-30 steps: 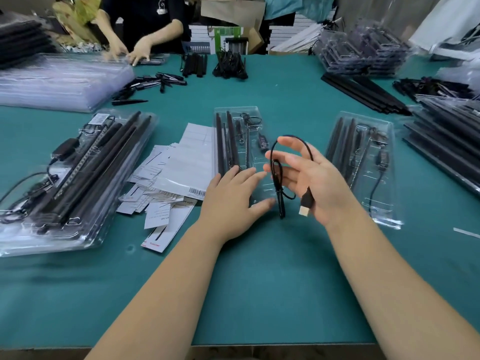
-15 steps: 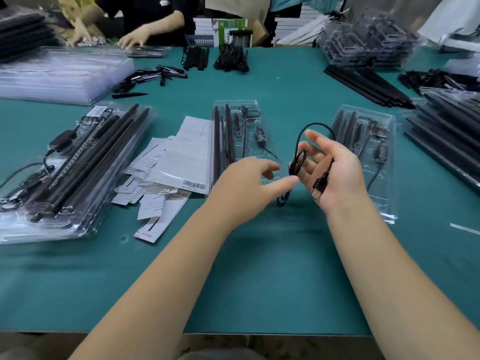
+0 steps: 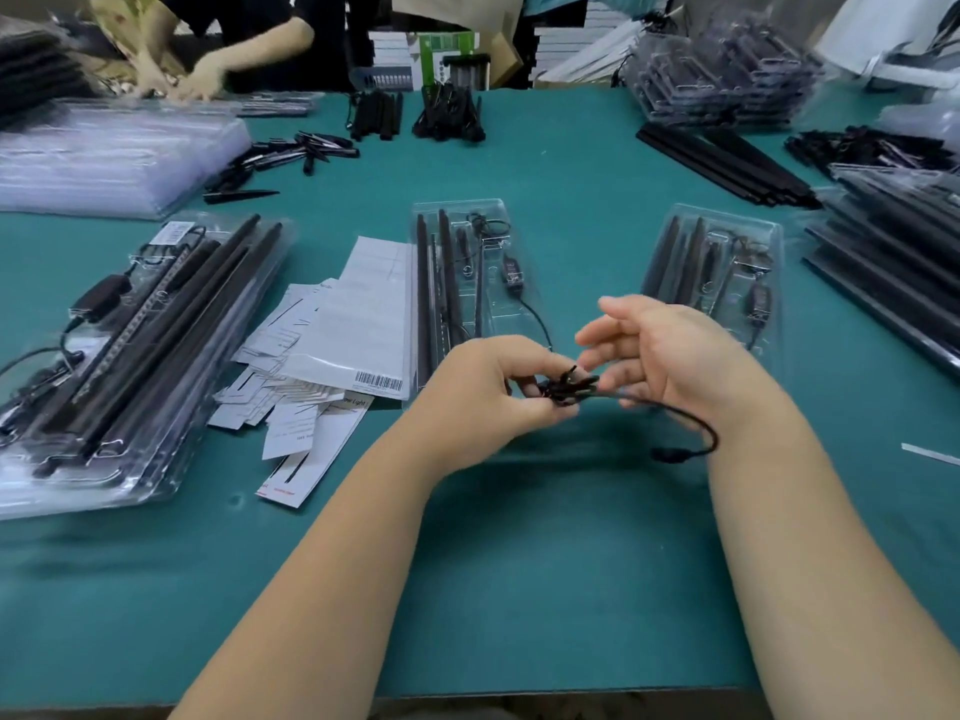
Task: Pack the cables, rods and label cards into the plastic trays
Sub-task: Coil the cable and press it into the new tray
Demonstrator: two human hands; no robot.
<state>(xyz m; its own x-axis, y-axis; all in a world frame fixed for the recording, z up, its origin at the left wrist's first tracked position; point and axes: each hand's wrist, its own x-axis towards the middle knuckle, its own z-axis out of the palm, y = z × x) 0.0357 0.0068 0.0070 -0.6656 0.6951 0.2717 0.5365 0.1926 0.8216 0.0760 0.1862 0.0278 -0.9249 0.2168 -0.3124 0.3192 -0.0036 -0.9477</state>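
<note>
Since the earlier frame, both hands met mid-table: left hand (image 3: 488, 397) pinches the bunched cable (image 3: 566, 389), right hand (image 3: 670, 356) spread; the dangling plug end may unravel before reaching the tray (image 3: 511, 314).

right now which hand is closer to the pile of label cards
Left. The left hand sits just right of the label cards, pinching the bundled black cable. The right hand is farther right, beyond the cable bundle, fingers spread.

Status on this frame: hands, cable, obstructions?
Left hand pinching bundled thin black cable. Right hand open beside it, fingers spread. Cable tail hangs free over green table. Nothing blocking middle clear plastic tray.
</note>
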